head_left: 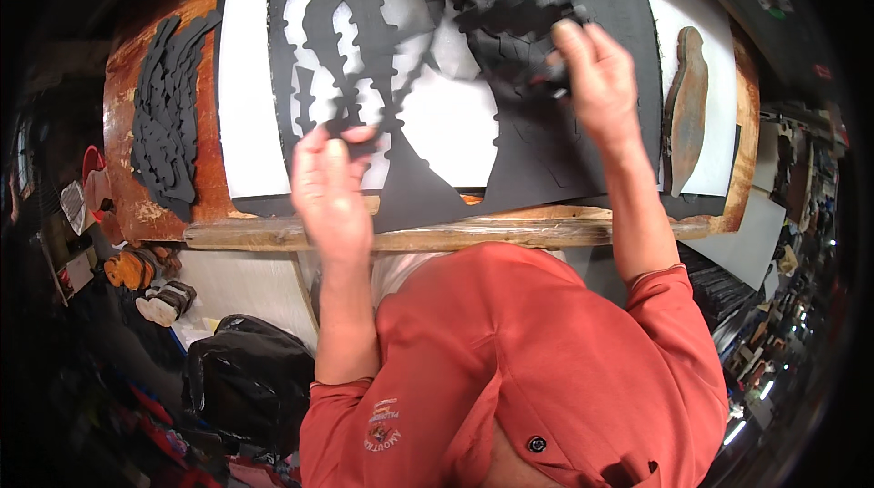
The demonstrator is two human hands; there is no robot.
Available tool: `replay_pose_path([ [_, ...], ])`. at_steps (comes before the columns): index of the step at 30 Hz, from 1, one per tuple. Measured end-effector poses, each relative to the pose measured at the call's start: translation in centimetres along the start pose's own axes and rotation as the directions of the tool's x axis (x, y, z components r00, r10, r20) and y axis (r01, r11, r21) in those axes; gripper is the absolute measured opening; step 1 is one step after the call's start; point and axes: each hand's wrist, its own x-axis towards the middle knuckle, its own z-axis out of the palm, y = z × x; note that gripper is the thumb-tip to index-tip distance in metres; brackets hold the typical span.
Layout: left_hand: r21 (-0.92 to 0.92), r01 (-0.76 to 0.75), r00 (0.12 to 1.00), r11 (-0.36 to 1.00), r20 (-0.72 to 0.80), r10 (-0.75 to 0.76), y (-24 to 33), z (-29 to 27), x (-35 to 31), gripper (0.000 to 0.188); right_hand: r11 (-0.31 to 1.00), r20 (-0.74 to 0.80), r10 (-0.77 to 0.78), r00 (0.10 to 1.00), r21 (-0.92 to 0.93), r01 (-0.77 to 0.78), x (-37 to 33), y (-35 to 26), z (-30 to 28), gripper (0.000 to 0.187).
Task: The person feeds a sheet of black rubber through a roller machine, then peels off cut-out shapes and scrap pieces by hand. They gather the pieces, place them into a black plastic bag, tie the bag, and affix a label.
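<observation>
A large black sheet [555, 151] with notched cut-outs lies on a white board [248, 78] in front of me. My left hand [332, 188] is closed in a pinch on a thin notched black strip, over the sheet's left part. Farther to the right, my right hand [596, 78] is closed at the edge of a bunch of dark cut pieces [514, 19], slightly raised and smeared by motion. What exactly sits between the right fingertips is partly hidden. White board shows through the cut-outs between my hands.
A pile of notched black pieces [168, 124] lies on the wooden table's [118, 160] left side. At the right stands a rusty, sole-shaped tool [689, 110] on the white board. A wooden rail [455, 235] runs along the near edge. A black bag [246, 370] sits below left.
</observation>
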Motion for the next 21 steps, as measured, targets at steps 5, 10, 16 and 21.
replay_pose_path([
  [5,-0.059,-0.041,0.989,0.997,-0.146,0.032,0.3,-3.0,2.2,0.023,0.955,-0.457,0.039,0.889,0.279,0.102,5.0,1.7,-11.5,0.033],
  [10,0.182,-0.072,0.959,0.981,-0.257,0.118,0.9,-1.5,2.4,0.032,0.977,-0.646,-0.213,0.733,-0.152,0.150,2.8,1.2,-17.1,0.031],
  [16,0.708,-0.576,0.761,0.409,0.280,0.586,2.6,3.6,-2.9,0.044,0.605,-0.076,-0.429,0.900,-0.764,0.223,-5.8,0.8,-8.5,0.014],
  [21,0.573,-0.071,0.891,0.817,0.405,-0.207,1.3,6.8,-6.4,0.056,0.566,0.239,-0.521,0.819,-0.621,0.542,-8.4,2.3,-3.6,0.029],
])
